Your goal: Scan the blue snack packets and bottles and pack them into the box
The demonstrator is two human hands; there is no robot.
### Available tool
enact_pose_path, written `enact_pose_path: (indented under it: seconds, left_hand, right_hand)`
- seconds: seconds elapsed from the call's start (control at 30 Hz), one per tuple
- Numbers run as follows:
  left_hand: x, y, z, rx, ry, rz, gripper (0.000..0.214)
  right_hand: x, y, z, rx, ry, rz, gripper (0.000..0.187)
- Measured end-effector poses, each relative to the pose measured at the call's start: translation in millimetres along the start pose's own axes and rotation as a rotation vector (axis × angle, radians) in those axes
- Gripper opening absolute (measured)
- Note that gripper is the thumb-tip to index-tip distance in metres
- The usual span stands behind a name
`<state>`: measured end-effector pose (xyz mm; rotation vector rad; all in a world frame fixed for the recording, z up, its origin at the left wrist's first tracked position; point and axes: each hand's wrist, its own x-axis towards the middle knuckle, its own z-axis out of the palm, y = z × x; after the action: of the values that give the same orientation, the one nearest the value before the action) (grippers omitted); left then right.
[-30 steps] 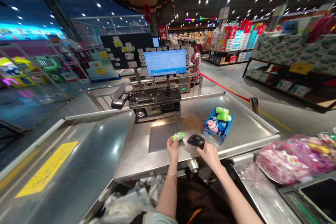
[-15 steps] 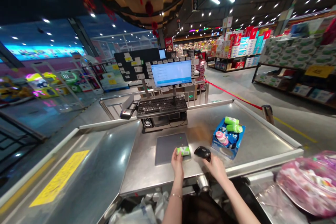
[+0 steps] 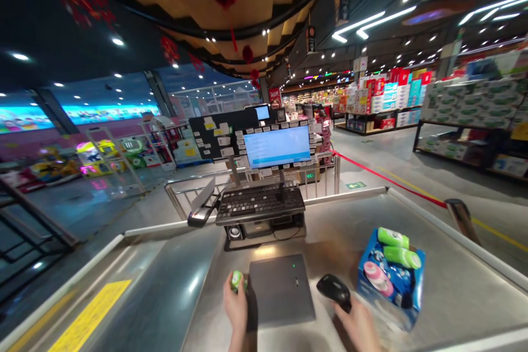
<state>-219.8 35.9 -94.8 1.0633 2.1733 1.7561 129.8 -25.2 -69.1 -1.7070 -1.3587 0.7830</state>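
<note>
The left hand's (image 3: 236,301) fingers clench a small green bottle (image 3: 236,280) beside a grey scanner plate (image 3: 281,289). The right hand's (image 3: 357,329) fingers grasp a black handheld scanner (image 3: 333,289) near a blue carton (image 3: 390,280).

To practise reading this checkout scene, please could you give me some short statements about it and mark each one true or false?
The left hand holds a small green bottle beside the grey scanner plate. True.
The right hand holds a pink bag. False: it holds a black handheld scanner.
A blue box stands on the steel counter to the right of the plate. True.
The monitor is dark. False: its screen is lit and shows a pale blue page.
Two green bottles lie at the top of the blue box. True.
</note>
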Motion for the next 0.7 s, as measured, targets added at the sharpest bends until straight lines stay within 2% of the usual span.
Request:
enact_pose_path:
  seconds: [0.1, 0.17, 0.27, 0.33, 0.4, 0.5, 0.53, 0.6, 0.7]
  left_hand:
    - [6, 0, 0.0, 0.075, -0.017, 0.077, 0.051]
    - [4, 11, 1.3, 0.118, 0.012, 0.15, 0.048]
    - [-11, 42, 8.9, 0.162, 0.11, 0.279, 0.045]
    - [-32, 68, 20.7, 0.111, 0.068, 0.333, 0.044]
    - [-60, 95, 38.6, -0.071, -0.143, 0.354, 0.036]
    - [-110, 134, 73.6, -0.368, -0.579, 0.262, 0.026]
    - [-126, 146, 86.2, -0.412, -0.703, 0.272, 0.026]
    - [-154, 169, 111.0, -0.447, -0.858, 0.336, 0.031]
    - [-185, 202, 144.1, -0.419, -0.983, 0.431, 0.039]
  right_hand:
    - [1, -2, 6, 0.046, 0.005, 0.016, 0.029]
    - [0, -5, 7, 0.057, 0.005, 0.023, 0.029]
    - [-2, -9, 3, 0.096, 0.009, 0.022, 0.028]
    - [-2, -12, -4, 0.115, 0.033, 0.03, 0.028]
    - [-1, -17, -17, 0.138, 0.084, 0.034, 0.029]
    - [1, -28, -42, 0.188, 0.219, 0.036, 0.034]
    - [1, -32, -50, 0.207, 0.243, 0.027, 0.035]
    - [0, -38, -67, 0.243, 0.287, 0.058, 0.035]
    - [-4, -41, -90, 0.362, 0.379, 0.109, 0.036]
